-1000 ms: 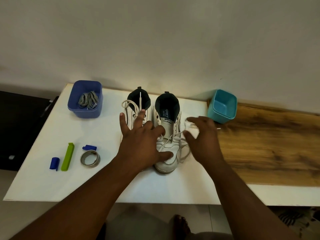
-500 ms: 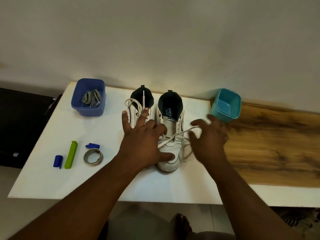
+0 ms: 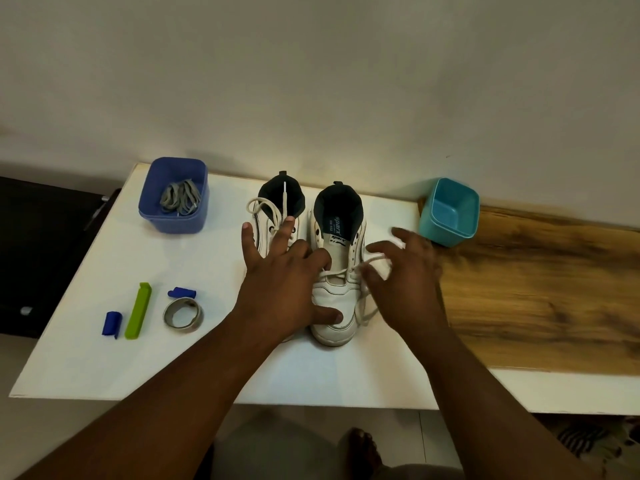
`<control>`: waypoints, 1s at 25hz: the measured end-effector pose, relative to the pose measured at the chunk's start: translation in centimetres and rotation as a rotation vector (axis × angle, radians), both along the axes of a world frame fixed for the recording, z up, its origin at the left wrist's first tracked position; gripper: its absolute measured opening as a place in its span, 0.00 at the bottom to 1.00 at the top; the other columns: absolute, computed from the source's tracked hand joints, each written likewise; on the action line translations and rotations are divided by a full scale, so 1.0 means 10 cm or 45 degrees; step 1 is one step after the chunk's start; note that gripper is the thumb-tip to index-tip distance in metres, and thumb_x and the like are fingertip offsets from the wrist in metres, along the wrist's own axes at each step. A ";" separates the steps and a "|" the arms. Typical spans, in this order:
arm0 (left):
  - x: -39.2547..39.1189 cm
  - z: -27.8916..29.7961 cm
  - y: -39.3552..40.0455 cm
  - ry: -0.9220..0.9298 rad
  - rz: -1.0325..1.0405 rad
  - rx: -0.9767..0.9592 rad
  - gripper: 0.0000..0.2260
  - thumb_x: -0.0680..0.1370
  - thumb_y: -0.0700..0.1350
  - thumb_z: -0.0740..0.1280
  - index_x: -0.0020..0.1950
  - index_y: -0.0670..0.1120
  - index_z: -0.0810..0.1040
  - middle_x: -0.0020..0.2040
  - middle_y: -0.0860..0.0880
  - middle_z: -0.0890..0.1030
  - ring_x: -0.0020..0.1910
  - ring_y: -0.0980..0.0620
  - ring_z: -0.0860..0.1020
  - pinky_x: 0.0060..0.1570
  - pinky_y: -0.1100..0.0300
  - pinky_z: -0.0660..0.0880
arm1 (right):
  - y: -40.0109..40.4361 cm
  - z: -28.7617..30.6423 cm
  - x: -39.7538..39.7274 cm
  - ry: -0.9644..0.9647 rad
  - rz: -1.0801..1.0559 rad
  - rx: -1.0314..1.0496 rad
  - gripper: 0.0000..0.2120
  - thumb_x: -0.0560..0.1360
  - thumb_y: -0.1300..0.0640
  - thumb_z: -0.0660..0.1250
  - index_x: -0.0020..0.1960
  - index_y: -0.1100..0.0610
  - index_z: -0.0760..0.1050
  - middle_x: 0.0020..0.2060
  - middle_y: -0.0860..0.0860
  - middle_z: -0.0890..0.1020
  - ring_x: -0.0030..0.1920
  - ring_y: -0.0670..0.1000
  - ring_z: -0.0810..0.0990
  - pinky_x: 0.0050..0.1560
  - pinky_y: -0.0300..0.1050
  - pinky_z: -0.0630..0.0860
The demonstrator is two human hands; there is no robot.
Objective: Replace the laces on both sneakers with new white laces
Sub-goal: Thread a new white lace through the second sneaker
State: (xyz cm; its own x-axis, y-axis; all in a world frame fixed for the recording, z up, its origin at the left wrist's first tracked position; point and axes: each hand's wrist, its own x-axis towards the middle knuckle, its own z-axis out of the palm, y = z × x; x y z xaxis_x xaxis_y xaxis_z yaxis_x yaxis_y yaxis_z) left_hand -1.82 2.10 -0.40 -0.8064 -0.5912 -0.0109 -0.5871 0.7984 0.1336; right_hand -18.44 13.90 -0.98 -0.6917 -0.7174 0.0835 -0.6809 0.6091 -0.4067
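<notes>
L hand spread flat over both sneakers; R hand pinching right shoe's white lace, near teal tub.

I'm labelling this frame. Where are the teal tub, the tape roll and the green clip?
teal tub (image 3: 437, 226), head view, on its near outer wall.
tape roll (image 3: 198, 310), head view, on its right rim.
green clip (image 3: 138, 310), head view, mid-length of the bar.
</notes>
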 end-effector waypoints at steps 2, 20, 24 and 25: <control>0.01 0.00 -0.01 -0.017 -0.004 -0.007 0.35 0.65 0.79 0.63 0.66 0.62 0.69 0.70 0.56 0.72 0.82 0.46 0.46 0.71 0.28 0.36 | -0.06 -0.03 0.07 0.054 0.147 0.081 0.05 0.78 0.48 0.73 0.54 0.43 0.83 0.73 0.48 0.73 0.79 0.56 0.59 0.76 0.60 0.51; 0.02 0.08 0.01 -0.075 0.000 0.030 0.34 0.64 0.77 0.66 0.65 0.61 0.69 0.69 0.53 0.72 0.82 0.44 0.46 0.70 0.26 0.37 | 0.06 0.12 0.05 -0.021 0.130 0.390 0.11 0.78 0.43 0.71 0.60 0.38 0.80 0.78 0.50 0.65 0.81 0.57 0.53 0.77 0.63 0.51; 0.00 0.09 0.05 0.119 0.065 0.078 0.34 0.65 0.76 0.67 0.68 0.63 0.70 0.70 0.53 0.69 0.80 0.45 0.54 0.74 0.32 0.42 | 0.05 0.24 0.08 -0.080 0.180 0.400 0.06 0.79 0.45 0.69 0.54 0.41 0.81 0.76 0.49 0.67 0.79 0.56 0.55 0.76 0.60 0.54; -0.03 0.09 0.06 0.228 0.067 0.074 0.33 0.66 0.73 0.69 0.68 0.63 0.71 0.69 0.52 0.69 0.78 0.45 0.58 0.74 0.34 0.47 | 0.05 0.27 0.08 -0.078 0.214 0.377 0.06 0.79 0.45 0.67 0.54 0.43 0.81 0.74 0.48 0.68 0.77 0.55 0.58 0.74 0.58 0.57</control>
State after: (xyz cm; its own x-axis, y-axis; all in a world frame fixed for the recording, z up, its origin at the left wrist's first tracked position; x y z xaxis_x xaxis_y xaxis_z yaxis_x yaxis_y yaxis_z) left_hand -2.12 2.71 0.52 -0.7664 -0.6353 0.0945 -0.5907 0.7549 0.2850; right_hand -17.68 14.37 1.72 -0.5592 -0.8086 -0.1832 -0.7614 0.5883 -0.2725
